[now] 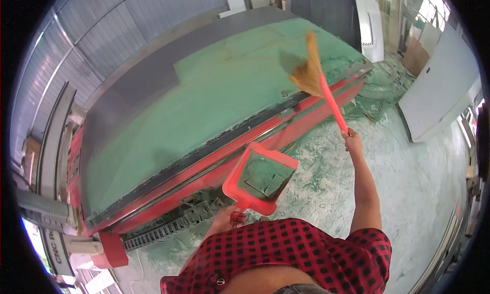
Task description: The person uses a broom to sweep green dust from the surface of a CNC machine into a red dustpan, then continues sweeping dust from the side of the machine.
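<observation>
My left hand (229, 220) is closed around the short handle of a red dustpan (289, 160), held low beside the machine's front edge. Greenish dust and a few dark scraps lie in the pan. Out to the right, my right hand (352, 140) grips the red handle of a broom (334, 104). Its yellow-brown bristles (308, 74) fan out over the right end of a large flat machine bed (214, 97). Green dust coats much of that bed, and a dark strip along the back and left shows bare.
A red rail (168, 189) runs along the bed's front, with a black cable chain (166, 233) below it. Dust covers the floor (398, 176). A grey-white panel (441, 87) leans at the right. A ribbed hose (43, 204) and a lettered beam (56, 253) are at the left.
</observation>
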`<control>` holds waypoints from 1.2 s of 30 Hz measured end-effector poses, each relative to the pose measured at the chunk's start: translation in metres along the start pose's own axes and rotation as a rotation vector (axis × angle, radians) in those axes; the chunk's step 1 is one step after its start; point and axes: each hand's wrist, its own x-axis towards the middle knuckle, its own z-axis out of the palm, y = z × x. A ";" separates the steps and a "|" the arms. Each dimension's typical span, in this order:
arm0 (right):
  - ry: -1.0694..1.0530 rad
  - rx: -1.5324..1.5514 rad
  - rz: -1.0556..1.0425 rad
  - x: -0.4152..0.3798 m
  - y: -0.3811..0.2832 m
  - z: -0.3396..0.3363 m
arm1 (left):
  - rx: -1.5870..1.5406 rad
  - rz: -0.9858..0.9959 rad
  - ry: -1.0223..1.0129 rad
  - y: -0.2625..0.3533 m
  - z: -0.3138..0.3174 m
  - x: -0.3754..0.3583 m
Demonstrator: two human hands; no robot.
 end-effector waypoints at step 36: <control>-1.108 -0.103 -0.469 -0.069 -0.368 0.451 | 0.123 -0.019 -0.141 0.092 -0.011 0.105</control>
